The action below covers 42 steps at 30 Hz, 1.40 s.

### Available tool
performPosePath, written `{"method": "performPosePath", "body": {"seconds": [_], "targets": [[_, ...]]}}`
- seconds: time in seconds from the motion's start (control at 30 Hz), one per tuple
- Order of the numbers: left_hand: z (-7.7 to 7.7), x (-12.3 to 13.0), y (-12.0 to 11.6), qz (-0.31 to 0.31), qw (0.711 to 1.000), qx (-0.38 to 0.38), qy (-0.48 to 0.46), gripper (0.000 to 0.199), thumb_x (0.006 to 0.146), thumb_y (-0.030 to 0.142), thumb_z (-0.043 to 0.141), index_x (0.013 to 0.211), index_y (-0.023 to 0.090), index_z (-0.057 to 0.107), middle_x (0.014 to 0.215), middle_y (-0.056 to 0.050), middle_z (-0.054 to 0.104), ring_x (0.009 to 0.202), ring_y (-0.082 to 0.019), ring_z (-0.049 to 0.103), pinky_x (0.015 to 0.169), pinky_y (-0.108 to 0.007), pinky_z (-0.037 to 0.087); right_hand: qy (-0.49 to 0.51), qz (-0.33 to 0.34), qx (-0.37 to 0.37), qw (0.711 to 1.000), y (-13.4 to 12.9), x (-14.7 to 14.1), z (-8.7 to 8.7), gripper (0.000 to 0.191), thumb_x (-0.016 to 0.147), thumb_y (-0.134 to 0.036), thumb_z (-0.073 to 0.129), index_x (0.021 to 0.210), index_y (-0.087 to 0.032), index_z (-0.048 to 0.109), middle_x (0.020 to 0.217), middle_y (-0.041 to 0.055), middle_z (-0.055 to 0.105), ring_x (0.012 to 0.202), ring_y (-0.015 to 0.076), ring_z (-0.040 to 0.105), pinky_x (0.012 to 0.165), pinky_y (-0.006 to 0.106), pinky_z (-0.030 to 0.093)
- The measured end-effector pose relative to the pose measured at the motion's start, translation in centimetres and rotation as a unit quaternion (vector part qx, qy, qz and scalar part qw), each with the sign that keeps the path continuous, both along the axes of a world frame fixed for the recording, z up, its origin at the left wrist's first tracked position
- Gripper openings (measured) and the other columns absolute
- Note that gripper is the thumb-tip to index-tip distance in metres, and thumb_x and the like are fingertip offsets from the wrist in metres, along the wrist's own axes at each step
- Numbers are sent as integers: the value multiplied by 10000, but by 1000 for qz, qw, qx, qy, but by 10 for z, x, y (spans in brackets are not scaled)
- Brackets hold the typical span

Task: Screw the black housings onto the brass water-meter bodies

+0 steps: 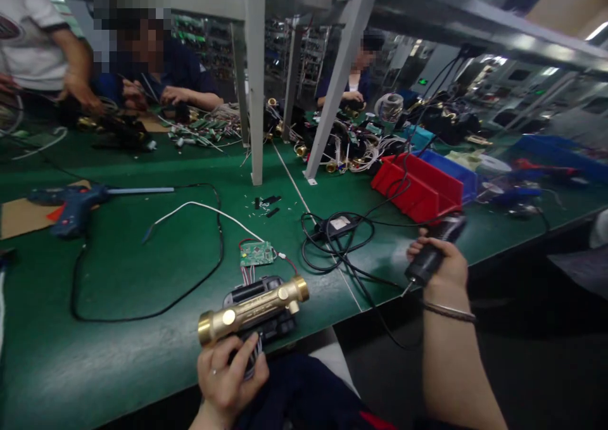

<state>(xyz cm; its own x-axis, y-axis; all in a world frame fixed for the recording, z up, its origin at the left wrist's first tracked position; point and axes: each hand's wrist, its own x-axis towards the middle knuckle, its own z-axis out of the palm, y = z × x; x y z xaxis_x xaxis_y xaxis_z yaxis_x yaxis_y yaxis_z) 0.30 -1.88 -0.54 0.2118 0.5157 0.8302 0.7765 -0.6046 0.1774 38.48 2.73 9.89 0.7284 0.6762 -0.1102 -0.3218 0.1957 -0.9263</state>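
Note:
My right hand point(446, 268) is wrapped round a black electric screwdriver point(426, 264), its bit pointing down and left near the table's front edge. My left hand point(230, 373) is closed on the near side of a black plastic housing point(273, 327), its fingertips beside some grey wires point(258, 346). Across that housing lies a brass pipe body point(251, 309) with threaded ends and a small side port. Wires join the assembly to a green circuit board point(256, 254) lying behind it. From the board a white cable point(204, 204) runs off to the left.
A blue glue gun point(78, 205) and its black cord lie left. Coiled black cable surrounds a power adapter point(339, 224). Red point(415, 186) and blue bins stand right. Metal posts point(255, 101) rise from the green table. Co-workers point(161, 75) sit opposite among wired parts.

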Motion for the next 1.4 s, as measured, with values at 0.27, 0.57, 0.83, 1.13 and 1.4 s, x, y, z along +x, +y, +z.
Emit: {"method": "performPosePath", "body": {"seconds": [0.27,0.57,0.83,1.13,1.4], "targets": [[9,9,-4,17,999,-20,-33,119,793,254,561,846,205,656,669,-9,560,592,-137,516,600,-276,390,-44,47,247,967,-52,-128,61,425,553,-240,805,923,-230,595,495,-100,365,407,69,315,452,240,399],[13,8,-4,-14,999,-24,-33,132,765,242,566,864,193,637,648,-5,564,601,-139,518,600,-269,419,-157,341,243,894,-47,-228,41,299,854,-205,576,1133,-251,479,595,-56,491,481,114,477,529,311,419],[8,9,-8,-13,998,-35,-48,151,756,262,593,885,200,640,674,-11,573,672,-159,525,629,-278,438,-186,379,231,876,-43,-228,31,334,850,-159,525,1166,-230,440,638,-49,496,543,128,506,579,341,439],[8,10,-7,-11,998,-34,-57,154,775,276,581,900,204,631,685,-6,557,694,-157,531,656,-287,448,-198,396,211,872,-42,-234,31,310,844,-124,520,1127,-227,450,639,-54,507,546,130,501,571,341,431],[8,11,-9,-10,997,-37,-61,195,712,275,633,895,208,629,683,3,563,702,-154,560,643,-287,451,-213,393,195,873,-44,-234,33,312,819,-125,541,1099,-228,452,634,-56,514,547,132,513,578,351,439]]}}
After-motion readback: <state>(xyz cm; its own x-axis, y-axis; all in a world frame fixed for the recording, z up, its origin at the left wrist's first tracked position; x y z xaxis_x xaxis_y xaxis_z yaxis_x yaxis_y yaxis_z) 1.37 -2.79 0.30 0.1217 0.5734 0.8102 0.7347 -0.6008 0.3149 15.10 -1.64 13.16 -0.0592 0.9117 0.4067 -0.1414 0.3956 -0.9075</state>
